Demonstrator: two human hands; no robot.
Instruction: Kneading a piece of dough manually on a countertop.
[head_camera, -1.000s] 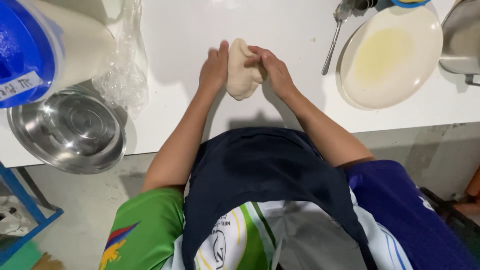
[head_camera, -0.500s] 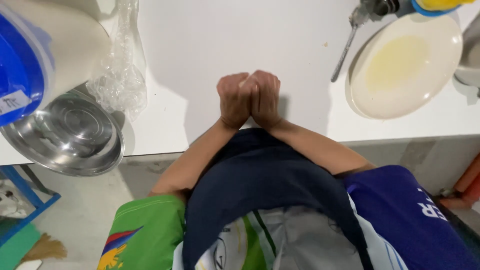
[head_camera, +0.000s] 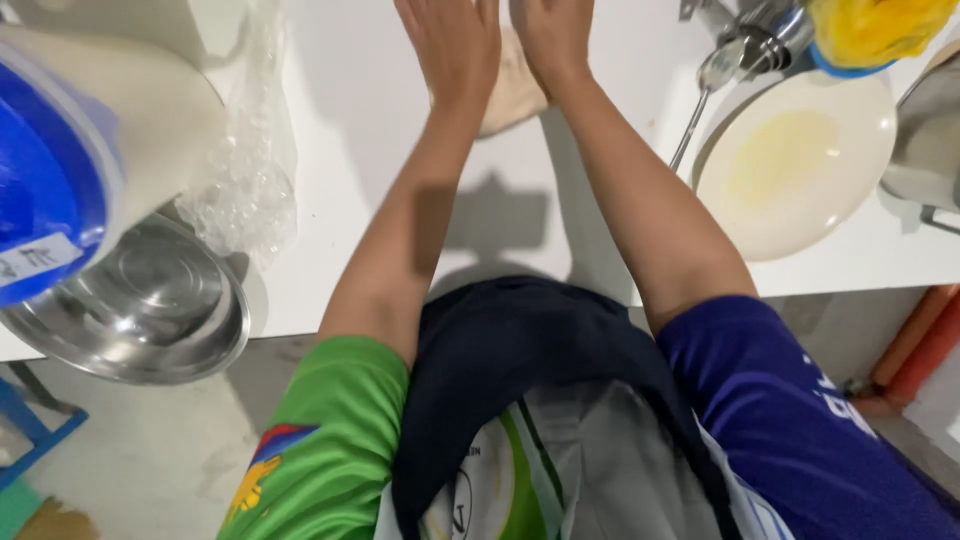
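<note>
A pale lump of dough (head_camera: 512, 88) lies on the white counter (head_camera: 350, 150) near the top middle of the head view. My left hand (head_camera: 452, 45) and my right hand (head_camera: 552, 35) lie flat on top of it, side by side, with both arms stretched forward. The fingers run out of the frame at the top. Most of the dough is hidden under my hands; only its near edge shows between my wrists.
A steel bowl (head_camera: 140, 305) sits at the counter's front left edge, beside a white tub with a blue lid (head_camera: 60, 170) and crumpled clear plastic (head_camera: 245, 190). A cream plate (head_camera: 795, 165) with an oily film, a metal spoon (head_camera: 705, 90) and a yellow cloth (head_camera: 875, 30) stand right.
My hands were curled into fists over the dough close to my body. They have since pushed forward across the counter and flattened out on it, arms extended.
</note>
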